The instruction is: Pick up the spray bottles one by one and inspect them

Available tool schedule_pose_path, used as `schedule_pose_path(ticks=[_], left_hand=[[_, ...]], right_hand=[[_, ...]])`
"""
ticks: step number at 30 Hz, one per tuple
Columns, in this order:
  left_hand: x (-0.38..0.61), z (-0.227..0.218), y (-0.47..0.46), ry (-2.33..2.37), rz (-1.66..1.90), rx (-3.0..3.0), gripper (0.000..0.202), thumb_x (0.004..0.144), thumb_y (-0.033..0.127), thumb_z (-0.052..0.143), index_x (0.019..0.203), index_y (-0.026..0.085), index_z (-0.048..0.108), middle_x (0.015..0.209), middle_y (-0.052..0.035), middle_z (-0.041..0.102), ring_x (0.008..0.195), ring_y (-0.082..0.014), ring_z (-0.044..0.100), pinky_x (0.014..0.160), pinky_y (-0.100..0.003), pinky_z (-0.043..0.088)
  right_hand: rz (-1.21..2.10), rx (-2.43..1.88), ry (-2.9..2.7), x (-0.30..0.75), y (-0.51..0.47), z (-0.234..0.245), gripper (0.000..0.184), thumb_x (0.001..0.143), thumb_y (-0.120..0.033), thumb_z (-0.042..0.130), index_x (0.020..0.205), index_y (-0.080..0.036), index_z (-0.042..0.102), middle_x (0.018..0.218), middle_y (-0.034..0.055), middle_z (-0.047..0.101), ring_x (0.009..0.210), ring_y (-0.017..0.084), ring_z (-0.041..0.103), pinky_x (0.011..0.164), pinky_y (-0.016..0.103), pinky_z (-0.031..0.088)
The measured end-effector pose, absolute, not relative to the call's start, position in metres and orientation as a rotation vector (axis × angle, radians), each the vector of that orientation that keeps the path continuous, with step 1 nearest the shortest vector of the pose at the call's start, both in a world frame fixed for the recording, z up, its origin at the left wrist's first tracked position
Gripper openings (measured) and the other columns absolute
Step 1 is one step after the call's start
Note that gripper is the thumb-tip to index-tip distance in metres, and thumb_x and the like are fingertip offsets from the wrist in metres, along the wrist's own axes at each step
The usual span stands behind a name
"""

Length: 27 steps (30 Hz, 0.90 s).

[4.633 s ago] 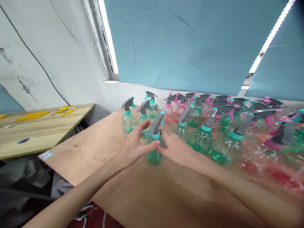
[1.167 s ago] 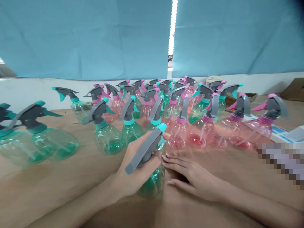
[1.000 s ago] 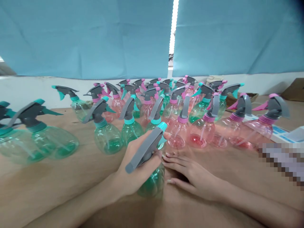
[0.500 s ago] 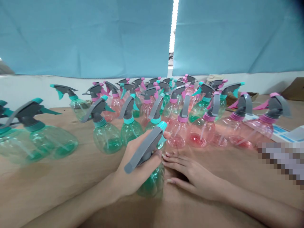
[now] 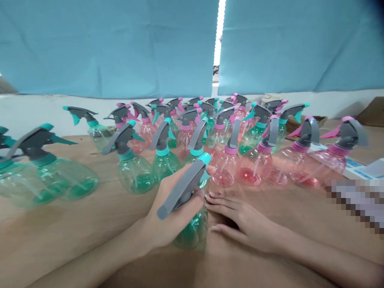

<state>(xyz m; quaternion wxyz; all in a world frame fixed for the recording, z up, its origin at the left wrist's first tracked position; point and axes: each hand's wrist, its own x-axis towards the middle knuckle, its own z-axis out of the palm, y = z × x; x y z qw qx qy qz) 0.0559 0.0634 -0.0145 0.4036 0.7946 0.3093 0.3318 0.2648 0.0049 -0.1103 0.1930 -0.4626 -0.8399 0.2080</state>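
Observation:
My left hand point(image 5: 168, 216) is wrapped round the neck of a green spray bottle point(image 5: 192, 232) with a grey head and a turquoise nozzle. That bottle stands upright on the brown tabletop point(image 5: 126, 248), and my fingers hide its collar. Just right of it, my right hand point(image 5: 237, 218) rests palm down with its fingers stretched out towards the bottle; it holds nothing. Behind my hands stand green spray bottles point(image 5: 135, 174) and pink spray bottles point(image 5: 255, 168), their heads turned various ways.
More green bottles point(image 5: 69, 178) stand at the left. Further rows of pink and green bottles reach back to the white wall point(image 5: 39, 116) below a blue curtain point(image 5: 120, 48). A cardboard box point(image 5: 372, 114) sits at the far right, with a blurred patch point(image 5: 360, 204) nearer.

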Motion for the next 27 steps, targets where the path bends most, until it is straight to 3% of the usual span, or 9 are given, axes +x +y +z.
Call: schedule_pose_path(ticks=[4,17,27], left_hand=[[0.0563,-0.0136,0.0632,0.805,0.847,2.029,0.009,0.076,0.020,0.051,0.083,0.026,0.053,0.063,0.0067,0.052,0.055,-0.0154,0.052,0.054,-0.027,0.043],[0.0553,-0.0101,0.0635,0.836,0.830,2.071,0.006,0.077,0.025,0.052,0.082,0.027,0.055,0.063,0.0053,0.054,0.054,-0.0160,0.050,0.051,-0.028,0.045],[0.0563,-0.0118,0.0641,0.848,0.805,1.986,0.001,0.078,0.025,0.052,0.078,0.026,0.052,0.057,0.0072,0.043,0.049,-0.0142,0.042,0.050,-0.028,0.038]], right_hand=[[0.576,-1.301,-2.370,0.2648,0.0047,-0.1114,0.055,0.098,-0.050,0.047,0.143,-0.018,0.049,0.147,0.0077,0.051,0.140,0.023,0.041,0.117,0.044,0.033],[0.568,-1.330,-2.399,0.2641,0.0053,-0.1080,0.055,0.099,-0.051,0.044,0.141,-0.016,0.050,0.149,0.0074,0.048,0.140,0.022,0.040,0.117,0.043,0.033],[0.591,-1.328,-2.390,0.2644,0.0045,-0.1069,0.056,0.099,-0.051,0.045,0.143,-0.016,0.049,0.149,0.0085,0.048,0.141,0.023,0.039,0.117,0.043,0.032]])
